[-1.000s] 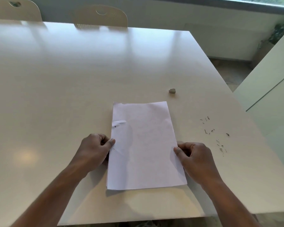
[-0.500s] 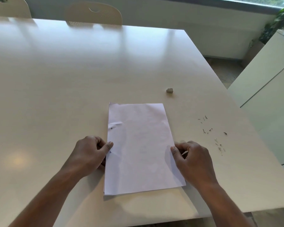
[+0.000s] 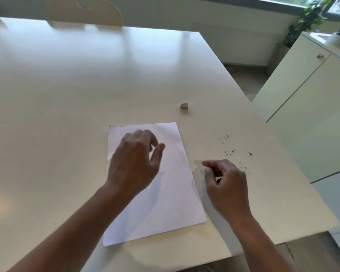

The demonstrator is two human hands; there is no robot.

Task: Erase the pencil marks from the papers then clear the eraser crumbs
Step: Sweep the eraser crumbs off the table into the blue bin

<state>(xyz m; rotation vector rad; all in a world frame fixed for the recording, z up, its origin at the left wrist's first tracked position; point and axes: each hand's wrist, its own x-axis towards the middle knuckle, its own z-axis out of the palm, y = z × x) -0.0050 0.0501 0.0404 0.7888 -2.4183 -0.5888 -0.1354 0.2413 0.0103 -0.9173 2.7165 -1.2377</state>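
— What lies farthest left?

— The pale bench (image 3: 47, 114), glossy with window glare, and the top of a chair back (image 3: 86, 12) beyond its far edge.

— And the left hand (image 3: 134, 161)?

— It is blurred, over the upper left part of the papers (image 3: 175, 203). Its grip holds nothing: the fingers are loosely bent and the thumb stands apart from them. Whether it touches the sheet cannot be told from the blur.

— How do the papers lie?

— Flat on the bench near its front edge, a white stack with the long side running away from the person, slightly turned. No pencil marks can be made out on the top sheet.

— What is past the papers?

— The eraser (image 3: 184, 106), a small grey lump, lies alone on the bench just beyond the stack's far right corner, apart from both hands.

— The right hand (image 3: 227, 181)?

— It is on the bench just beside the right edge of the papers, its fingers curled inward with the thumb tucked toward them. A thin sliver shows between them, too small to name, so whether the grip holds anything cannot be told.

— And further right?

— The eraser crumbs (image 3: 234, 152), dark little curls, are scattered on the bench just beyond that hand's knuckles. Off the bench stands a white cabinet (image 3: 312, 114), with a leafy plant (image 3: 310, 18) by the window.
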